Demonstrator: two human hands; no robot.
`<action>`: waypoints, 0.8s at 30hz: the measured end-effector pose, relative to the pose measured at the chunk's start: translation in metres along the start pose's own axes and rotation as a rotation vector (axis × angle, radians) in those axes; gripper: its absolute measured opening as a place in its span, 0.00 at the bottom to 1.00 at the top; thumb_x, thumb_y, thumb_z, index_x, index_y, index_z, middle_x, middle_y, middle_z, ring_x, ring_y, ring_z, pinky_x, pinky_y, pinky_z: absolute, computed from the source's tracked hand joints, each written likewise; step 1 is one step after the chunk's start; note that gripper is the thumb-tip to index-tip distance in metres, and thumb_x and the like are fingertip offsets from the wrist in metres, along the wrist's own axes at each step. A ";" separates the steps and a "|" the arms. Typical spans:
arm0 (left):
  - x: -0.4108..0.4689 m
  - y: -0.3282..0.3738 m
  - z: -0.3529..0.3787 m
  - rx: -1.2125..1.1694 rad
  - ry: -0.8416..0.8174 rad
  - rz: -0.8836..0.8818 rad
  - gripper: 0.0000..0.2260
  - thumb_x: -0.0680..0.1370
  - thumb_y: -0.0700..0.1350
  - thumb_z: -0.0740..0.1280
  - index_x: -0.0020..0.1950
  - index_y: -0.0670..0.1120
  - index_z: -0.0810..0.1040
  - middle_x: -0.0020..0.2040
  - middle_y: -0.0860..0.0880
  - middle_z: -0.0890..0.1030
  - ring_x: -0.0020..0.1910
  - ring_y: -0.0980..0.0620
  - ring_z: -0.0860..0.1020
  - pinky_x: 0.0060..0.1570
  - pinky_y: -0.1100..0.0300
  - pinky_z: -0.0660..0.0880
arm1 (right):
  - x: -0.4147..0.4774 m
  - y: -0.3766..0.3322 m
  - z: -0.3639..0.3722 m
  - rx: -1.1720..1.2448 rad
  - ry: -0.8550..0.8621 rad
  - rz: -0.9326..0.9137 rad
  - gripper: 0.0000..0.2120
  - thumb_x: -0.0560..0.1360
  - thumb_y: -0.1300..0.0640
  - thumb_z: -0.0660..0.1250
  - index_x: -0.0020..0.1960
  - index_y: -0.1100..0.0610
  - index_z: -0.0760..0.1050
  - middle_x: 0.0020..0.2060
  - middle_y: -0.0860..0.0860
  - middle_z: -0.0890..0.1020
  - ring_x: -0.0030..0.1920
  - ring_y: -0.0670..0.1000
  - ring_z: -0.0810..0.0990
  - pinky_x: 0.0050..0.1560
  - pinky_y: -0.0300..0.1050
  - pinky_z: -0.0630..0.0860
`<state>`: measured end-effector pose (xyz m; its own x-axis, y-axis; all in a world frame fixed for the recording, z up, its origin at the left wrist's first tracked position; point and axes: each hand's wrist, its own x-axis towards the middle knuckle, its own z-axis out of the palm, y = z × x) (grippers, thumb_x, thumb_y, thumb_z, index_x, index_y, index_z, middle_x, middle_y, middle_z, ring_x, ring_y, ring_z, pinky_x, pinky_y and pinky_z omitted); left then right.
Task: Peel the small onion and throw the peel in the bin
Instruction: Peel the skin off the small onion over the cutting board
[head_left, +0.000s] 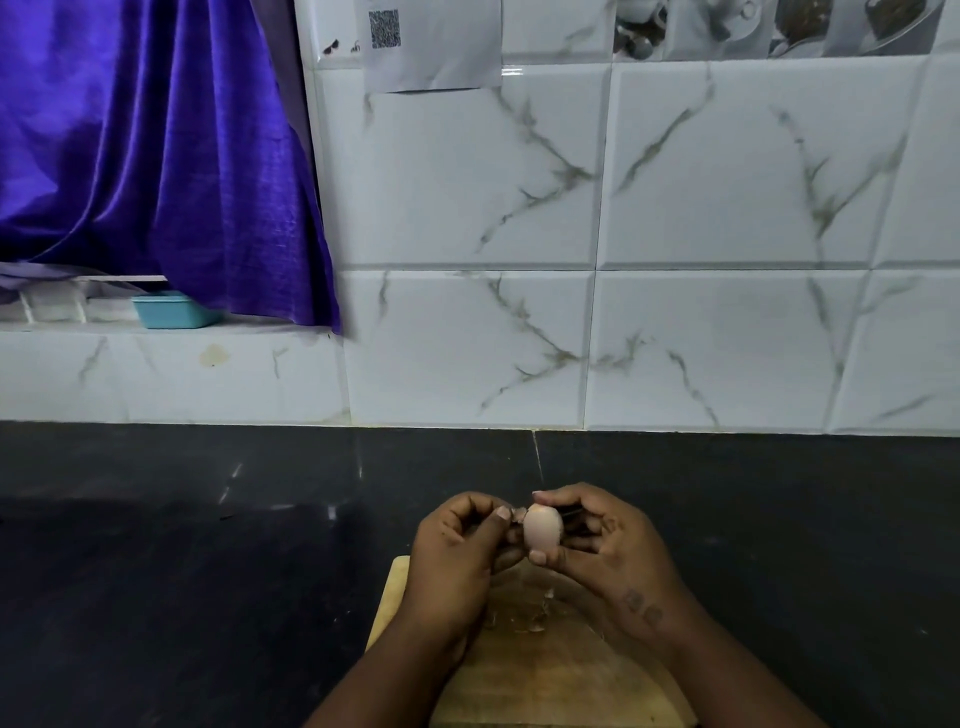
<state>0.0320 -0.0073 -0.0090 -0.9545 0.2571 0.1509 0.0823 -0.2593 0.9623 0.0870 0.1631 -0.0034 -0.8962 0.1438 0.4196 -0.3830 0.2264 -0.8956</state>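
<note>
From the head camera, the small onion (542, 529) is low in the middle of the picture, held up in the air over a wooden board (550, 670). It looks pale pink and smooth, shaped a bit like an egg, and stands on end. Most of the side we can see is bare and shiny. A thin brown bit of peel (518, 514) sticks out at its top left.

The right hand (608, 551) grips the onion. Its thumb is under the onion, one finger lies over the top, and the other fingers curl behind it. The left hand (457, 551) is just beside it, with its fingers curled in and its thumb tip right at the bit of peel, pinching it. The two hands touch near the onion.

The fingers hide the back of the onion. The hands and arms cover a big part of the board. Some small dry scraps (540, 618) lie on the board under the hands.

The board sits on a black counter (208, 571). Behind the counter is a white tiled wall (727, 260) with grey streaks. A sheet of paper (431, 41) with a square code hangs on the wall, up high. On the left a shiny purple curtain (156, 156) hangs down over a ledge, and a little blue tub (174, 310) sits on the ledge, partly under the curtain.
</note>
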 end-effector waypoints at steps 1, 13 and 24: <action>0.000 0.000 -0.001 0.016 -0.010 -0.002 0.06 0.83 0.37 0.69 0.48 0.40 0.84 0.44 0.40 0.88 0.43 0.46 0.86 0.44 0.54 0.83 | 0.000 0.000 0.000 0.020 -0.010 0.011 0.23 0.66 0.68 0.81 0.57 0.52 0.84 0.53 0.50 0.88 0.54 0.51 0.88 0.51 0.44 0.84; 0.000 -0.002 -0.011 0.583 -0.043 0.069 0.06 0.82 0.42 0.68 0.46 0.46 0.80 0.39 0.47 0.85 0.34 0.55 0.81 0.37 0.54 0.78 | 0.009 0.000 -0.014 0.197 -0.054 0.035 0.24 0.70 0.69 0.77 0.64 0.56 0.81 0.59 0.55 0.86 0.61 0.56 0.85 0.61 0.49 0.83; -0.005 0.008 -0.010 0.994 -0.260 0.135 0.07 0.75 0.51 0.79 0.42 0.52 0.84 0.44 0.56 0.84 0.42 0.59 0.82 0.45 0.58 0.83 | 0.008 0.002 -0.011 0.287 -0.084 0.113 0.22 0.75 0.66 0.73 0.68 0.55 0.80 0.58 0.59 0.86 0.56 0.60 0.87 0.56 0.47 0.84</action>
<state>0.0346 -0.0201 -0.0038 -0.8383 0.5063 0.2023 0.4960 0.5540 0.6687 0.0812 0.1750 0.0001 -0.9476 0.0696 0.3116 -0.3162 -0.0694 -0.9461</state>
